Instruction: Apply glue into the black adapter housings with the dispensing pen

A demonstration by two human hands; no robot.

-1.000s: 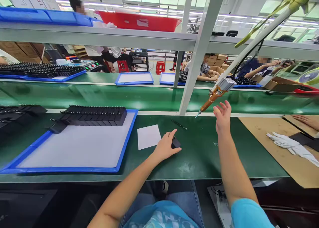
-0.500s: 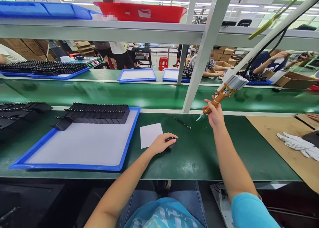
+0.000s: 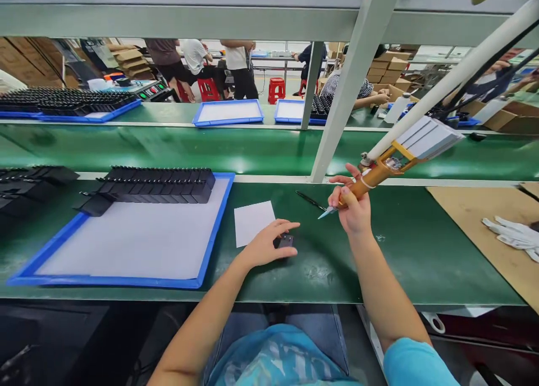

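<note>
My left hand point(image 3: 267, 244) rests on the green bench and pinches a small black part point(image 3: 286, 240) between thumb and fingers. My right hand point(image 3: 352, 206) is closed round the orange barrel of a hanging tool point(image 3: 379, 169), whose pointed tip aims left and down toward the black part, a short way above the bench. A white hose and black cables run up and right from the tool. A white paper square point(image 3: 254, 222) lies just left of my left hand.
A blue tray point(image 3: 126, 245) with a row of black parts point(image 3: 155, 185) lies at left. A thin black pen-like tool point(image 3: 310, 200) lies near the frame post point(image 3: 337, 122). Brown cardboard point(image 3: 484, 223) with white gloves point(image 3: 511, 235) is at right. Other people work beyond the conveyor.
My right hand reached up, closed on the hanging tool and pulled it down and left toward the black part. My left hand stayed on the part.
</note>
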